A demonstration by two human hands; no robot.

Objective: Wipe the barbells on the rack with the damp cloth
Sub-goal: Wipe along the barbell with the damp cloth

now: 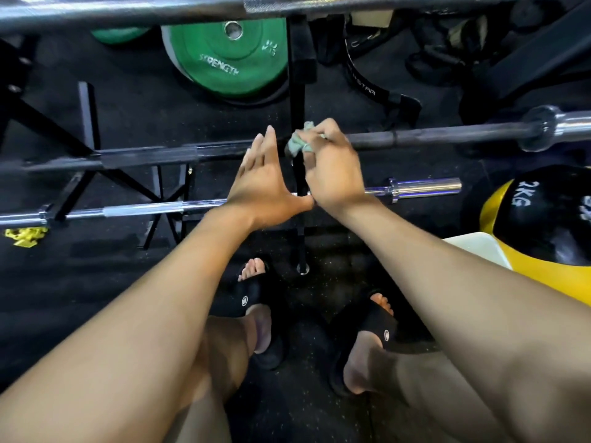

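Observation:
My right hand point(332, 169) grips a crumpled pale green cloth point(300, 142) against the dark barbell point(431, 137) in the middle of the rack. My left hand point(263, 179) is held flat with straight fingers just left of the cloth, above the same bar, holding nothing. A chrome barbell point(144, 209) lies lower and nearer, passing under both wrists. Another steel barbell point(128, 11) runs along the top of the view.
The black rack upright point(299, 91) stands between the hands. Green weight plates point(230, 55) lean behind the rack. A yellow and black medicine ball point(543, 225) sits at right. My feet in black slides point(249, 298) stand on the dark rubber floor. A yellow clip point(25, 236) lies at left.

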